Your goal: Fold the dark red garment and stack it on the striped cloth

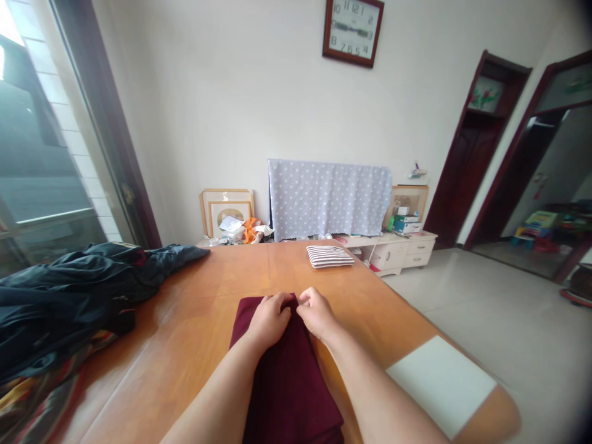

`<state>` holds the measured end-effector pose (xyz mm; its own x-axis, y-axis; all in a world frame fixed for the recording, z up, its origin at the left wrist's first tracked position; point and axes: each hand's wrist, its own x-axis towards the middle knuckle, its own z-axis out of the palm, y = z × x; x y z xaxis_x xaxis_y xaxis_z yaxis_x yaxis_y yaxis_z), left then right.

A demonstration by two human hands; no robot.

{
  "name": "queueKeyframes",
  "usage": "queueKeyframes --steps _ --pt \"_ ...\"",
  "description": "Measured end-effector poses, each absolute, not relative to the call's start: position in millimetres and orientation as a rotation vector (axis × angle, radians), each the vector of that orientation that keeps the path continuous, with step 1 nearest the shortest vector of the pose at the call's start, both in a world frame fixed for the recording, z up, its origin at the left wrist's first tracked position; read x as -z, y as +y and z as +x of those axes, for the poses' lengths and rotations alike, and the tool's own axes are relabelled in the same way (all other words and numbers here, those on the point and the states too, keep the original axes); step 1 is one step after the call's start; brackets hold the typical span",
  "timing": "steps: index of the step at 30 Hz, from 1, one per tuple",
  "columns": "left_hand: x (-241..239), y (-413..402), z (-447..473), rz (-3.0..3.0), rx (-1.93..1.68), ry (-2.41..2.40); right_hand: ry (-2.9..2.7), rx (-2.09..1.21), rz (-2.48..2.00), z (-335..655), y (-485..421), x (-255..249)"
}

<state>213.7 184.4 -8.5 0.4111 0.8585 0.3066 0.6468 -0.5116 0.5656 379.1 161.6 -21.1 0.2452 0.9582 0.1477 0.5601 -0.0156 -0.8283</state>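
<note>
Seemingly steadied by the left hand (269,320) on top, the folded maroon cloth (289,388) lies on the wooden surface (194,345), the right hand (317,313) at its far corner, both hands' fingers curled, though whether they clamp cloth I cannot tell.

We have a folded maroon cloth (291,382) before us on a wooden table (185,333).
Our left hand (271,319) rests on it near the far edge; our right hand (317,313) is at the far right corner, fingers curled, though we cannot tell whether they pinch it. Beyond lies a striped cloth (329,256), to our left dark clothes (69,290), to our right a pale sheet (444,385); a clock (353,32) hangs above.
</note>
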Motion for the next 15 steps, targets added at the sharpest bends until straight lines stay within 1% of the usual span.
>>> queueKeyframes --steps 5,9,11,15 --pt "2.4 173.8 211.5 2.557 -0.609 1.394 -1.475 -0.564 -1.808 383.0 160.0 19.5" --pt "2.8 172.2 210.8 2.585 -0.523 1.384 -1.638 -0.292 -1.674 376.5 148.8 3.8" --pt "3.5 172.5 210.5 2.574 -0.521 1.393 -1.785 -0.225 -1.590 369.5 143.6 -1.9" --pt "4.9 174.1 210.2 2.517 -0.530 1.422 -2.005 -0.453 -1.693 358.8 138.7 -2.7"
